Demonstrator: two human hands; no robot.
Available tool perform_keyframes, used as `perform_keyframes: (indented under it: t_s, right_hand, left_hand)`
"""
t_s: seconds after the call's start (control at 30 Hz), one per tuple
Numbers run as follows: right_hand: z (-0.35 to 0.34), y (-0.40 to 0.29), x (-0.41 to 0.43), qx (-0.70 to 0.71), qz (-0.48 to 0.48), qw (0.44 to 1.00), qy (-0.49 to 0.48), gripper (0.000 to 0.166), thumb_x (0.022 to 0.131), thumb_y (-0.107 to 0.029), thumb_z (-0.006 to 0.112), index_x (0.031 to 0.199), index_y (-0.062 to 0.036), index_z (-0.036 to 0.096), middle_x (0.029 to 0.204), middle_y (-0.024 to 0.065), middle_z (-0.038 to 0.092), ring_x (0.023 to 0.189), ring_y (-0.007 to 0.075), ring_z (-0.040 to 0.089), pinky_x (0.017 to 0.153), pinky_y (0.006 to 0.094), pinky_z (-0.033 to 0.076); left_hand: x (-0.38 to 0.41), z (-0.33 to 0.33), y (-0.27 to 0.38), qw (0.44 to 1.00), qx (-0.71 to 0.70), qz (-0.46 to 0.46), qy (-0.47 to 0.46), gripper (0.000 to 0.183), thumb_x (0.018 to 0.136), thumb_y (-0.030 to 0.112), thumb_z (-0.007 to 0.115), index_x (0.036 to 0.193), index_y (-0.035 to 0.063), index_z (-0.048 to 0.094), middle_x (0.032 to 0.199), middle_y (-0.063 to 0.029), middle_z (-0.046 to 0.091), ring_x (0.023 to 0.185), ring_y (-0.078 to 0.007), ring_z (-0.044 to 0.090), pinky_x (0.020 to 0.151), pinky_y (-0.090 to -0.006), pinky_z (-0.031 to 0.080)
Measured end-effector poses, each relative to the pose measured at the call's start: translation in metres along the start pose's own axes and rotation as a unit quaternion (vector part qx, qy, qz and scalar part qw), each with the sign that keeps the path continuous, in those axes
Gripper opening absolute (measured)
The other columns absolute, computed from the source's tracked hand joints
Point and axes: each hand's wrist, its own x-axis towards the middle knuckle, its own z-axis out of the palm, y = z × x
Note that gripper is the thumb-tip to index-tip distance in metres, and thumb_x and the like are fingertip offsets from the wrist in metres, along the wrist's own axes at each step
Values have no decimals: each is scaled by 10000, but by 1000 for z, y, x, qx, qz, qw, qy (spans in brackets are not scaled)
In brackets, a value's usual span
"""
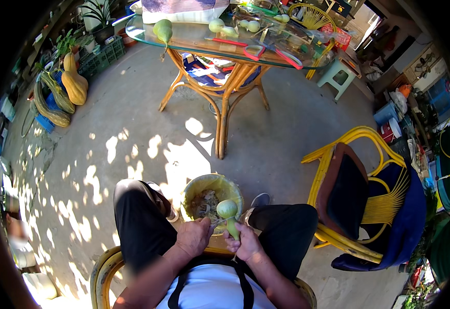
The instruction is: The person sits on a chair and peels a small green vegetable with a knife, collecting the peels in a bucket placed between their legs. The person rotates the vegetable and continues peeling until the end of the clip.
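Note:
My right hand (245,244) grips the narrow neck of a pale green bottle gourd (227,209), its round end pointing up and away from me. In my left hand (194,236) is a thin metal-bladed tool (221,221), a small knife or peeler; I cannot tell which. Its blade lies across the gourd, just under the round bulb. Below and beyond my hands, between my feet, stands a round bin (240,193) lined with a yellowish plastic bag. Scraps (205,201) lie inside it. The gourd hides part of the bin.
Ahead stands a glass-topped rattan table (194,42) with several gourds (163,30) and red-handled scissors or shears (254,53). A yellow chair (364,208) is on my right, a pale green stool (338,77) farther off. Large squashes (76,83) rest at far left.

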Motion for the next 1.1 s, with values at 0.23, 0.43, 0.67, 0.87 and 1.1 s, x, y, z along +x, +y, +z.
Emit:
perform_keyframes:
  t_s: [0.23, 0.43, 0.67, 0.87, 1.1]
  right_hand:
    - [11, 2, -11, -60, -36, 997, 18, 252, 966, -290, 592, 1135, -104, 595, 846, 60, 612, 526, 68, 417, 451, 221, 310]
    - [31, 0, -11, -101, -80, 990, 59, 199, 926, -96, 636, 1119, -74, 594, 825, 36, 565, 548, 60, 413, 458, 205, 311]
    - [45, -3, -14, -183, -139, 969, 94, 311, 890, -83, 686, 1183, -26, 600, 805, -3, 542, 577, 70, 457, 476, 215, 349]
    - [42, -8, -8, -529, -354, 752, 170, 411, 815, -110, 759, 1172, 27, 608, 885, 95, 685, 722, 186, 650, 669, 320, 533]
    - [70, -21, -21, -669, -449, 578, 133, 452, 804, -181, 757, 1196, -19, 600, 893, 197, 687, 808, 372, 700, 674, 455, 564]
  left_hand:
    - [23, -10, -25, 965, -136, -180, 136, 399, 1023, 307, 544, 811, -27, 596, 674, -256, 570, 648, -470, 566, 591, -509, 434]
    - [8, -5, -18, 969, -172, -137, 116, 376, 1025, 310, 545, 806, 4, 555, 707, -264, 575, 697, -491, 571, 611, -531, 431]
    - [4, -10, -14, 957, -233, -103, 140, 355, 1022, 276, 559, 799, 1, 529, 659, -245, 522, 652, -474, 536, 575, -492, 416]
    - [5, -8, -13, 955, -247, -86, 140, 350, 1021, 266, 561, 800, -3, 522, 653, -243, 492, 626, -457, 517, 572, -488, 408]
    - [7, -5, -22, 763, -627, -139, 78, 212, 1029, 241, 584, 1053, 32, 600, 678, -22, 522, 471, -105, 432, 445, -280, 323]
